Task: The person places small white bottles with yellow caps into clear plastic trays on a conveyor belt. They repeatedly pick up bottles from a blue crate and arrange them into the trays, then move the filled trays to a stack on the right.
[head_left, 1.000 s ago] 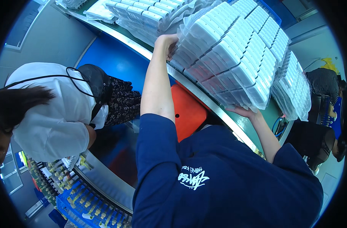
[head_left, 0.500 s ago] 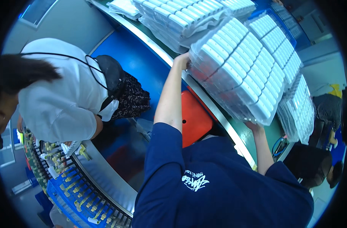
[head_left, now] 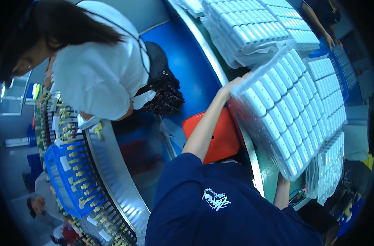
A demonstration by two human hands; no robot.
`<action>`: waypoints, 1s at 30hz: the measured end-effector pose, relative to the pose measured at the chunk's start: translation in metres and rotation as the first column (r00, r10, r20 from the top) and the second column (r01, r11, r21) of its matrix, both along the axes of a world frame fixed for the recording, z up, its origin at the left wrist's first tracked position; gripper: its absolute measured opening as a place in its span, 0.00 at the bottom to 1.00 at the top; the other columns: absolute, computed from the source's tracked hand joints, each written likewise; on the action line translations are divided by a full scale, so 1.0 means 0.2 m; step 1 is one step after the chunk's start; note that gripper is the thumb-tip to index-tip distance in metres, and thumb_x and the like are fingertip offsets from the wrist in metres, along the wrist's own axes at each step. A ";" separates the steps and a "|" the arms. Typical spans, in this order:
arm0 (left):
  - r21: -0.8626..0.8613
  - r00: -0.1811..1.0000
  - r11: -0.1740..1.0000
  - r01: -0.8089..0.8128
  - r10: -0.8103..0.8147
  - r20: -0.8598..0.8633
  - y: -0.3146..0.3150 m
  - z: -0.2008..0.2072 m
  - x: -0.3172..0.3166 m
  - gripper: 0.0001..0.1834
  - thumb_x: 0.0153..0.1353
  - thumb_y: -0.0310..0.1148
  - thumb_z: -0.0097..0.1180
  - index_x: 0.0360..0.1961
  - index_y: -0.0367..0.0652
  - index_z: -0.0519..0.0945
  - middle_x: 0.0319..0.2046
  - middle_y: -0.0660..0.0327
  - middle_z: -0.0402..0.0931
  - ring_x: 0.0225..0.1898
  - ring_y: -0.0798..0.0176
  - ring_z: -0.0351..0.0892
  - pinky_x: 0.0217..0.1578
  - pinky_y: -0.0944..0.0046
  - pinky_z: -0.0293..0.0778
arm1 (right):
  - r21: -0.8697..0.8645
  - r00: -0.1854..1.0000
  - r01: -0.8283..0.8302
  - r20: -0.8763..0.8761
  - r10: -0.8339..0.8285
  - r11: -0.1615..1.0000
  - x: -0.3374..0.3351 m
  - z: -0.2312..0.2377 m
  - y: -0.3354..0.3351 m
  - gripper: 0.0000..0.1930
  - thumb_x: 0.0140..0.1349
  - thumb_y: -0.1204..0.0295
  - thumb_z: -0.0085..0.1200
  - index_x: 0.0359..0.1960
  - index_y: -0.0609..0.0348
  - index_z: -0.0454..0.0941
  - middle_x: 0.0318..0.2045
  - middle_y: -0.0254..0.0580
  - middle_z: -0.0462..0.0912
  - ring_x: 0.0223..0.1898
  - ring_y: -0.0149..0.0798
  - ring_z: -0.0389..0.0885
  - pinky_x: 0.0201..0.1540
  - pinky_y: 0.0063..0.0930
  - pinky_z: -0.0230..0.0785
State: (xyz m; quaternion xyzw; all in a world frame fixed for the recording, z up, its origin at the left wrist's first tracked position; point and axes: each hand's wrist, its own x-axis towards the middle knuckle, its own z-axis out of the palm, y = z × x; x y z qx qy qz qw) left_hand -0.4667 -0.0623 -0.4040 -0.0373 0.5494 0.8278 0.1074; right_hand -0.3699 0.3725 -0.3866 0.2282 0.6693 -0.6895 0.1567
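I hold a clear plastic tray (head_left: 285, 115) filled with rows of white rounded-oblong pieces. It is tilted, its face toward me, over the green-topped bench. My left hand (head_left: 236, 83) is closed on its far left edge, the fingertips partly behind the plastic. My right hand (head_left: 283, 181) is at the near lower edge; the tray covers its fingers. Just beyond and to the right, a similar loaded tray (head_left: 328, 92) and another tray (head_left: 327, 168) lie close to it. At the far side rises a stack of wrapped trays (head_left: 244, 24).
A red stool (head_left: 220, 141) stands by the bench's metal edge (head_left: 211, 57). To the left, a person in a white top (head_left: 96, 69) bends over a curved conveyor (head_left: 113, 176) with a blue crate (head_left: 64, 180) and yellowish fittings. Another person's arm (head_left: 320, 26) reaches in at the far right.
The held tray has tilted up more steeply, its near end lower in the picture. My right hand has gone mostly behind it. The whole view has shifted and turned.
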 end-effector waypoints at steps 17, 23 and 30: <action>-0.179 0.128 0.180 -0.967 0.954 0.270 0.47 0.81 1.80 0.31 0.81 0.51 0.49 0.67 0.31 0.76 0.62 0.51 0.79 0.65 0.58 0.76 0.65 0.56 0.72 | 0.535 0.443 -0.745 -0.048 0.895 0.398 -0.83 0.52 -1.14 0.20 0.75 0.60 0.56 0.60 0.60 0.82 0.56 0.49 0.86 0.56 0.48 0.85 0.62 0.46 0.74; -0.362 -0.329 -0.242 -0.900 0.923 0.201 1.03 1.11 1.84 0.33 0.80 0.53 0.50 0.63 0.28 0.78 0.57 0.47 0.82 0.61 0.55 0.80 0.63 0.54 0.74 | 0.607 -0.111 -0.793 -0.226 0.968 0.051 -0.82 0.95 -1.88 0.20 0.75 0.61 0.56 0.59 0.61 0.83 0.54 0.50 0.86 0.55 0.47 0.85 0.61 0.44 0.75; -0.525 -0.485 -0.405 -0.749 0.874 0.018 1.38 1.15 1.77 0.36 0.79 0.56 0.50 0.59 0.25 0.81 0.51 0.43 0.86 0.58 0.51 0.84 0.59 0.52 0.77 | 0.768 -0.558 -0.620 -0.286 0.779 -0.162 -0.49 1.46 -2.40 0.19 0.75 0.62 0.56 0.58 0.62 0.83 0.52 0.50 0.87 0.54 0.47 0.86 0.60 0.42 0.75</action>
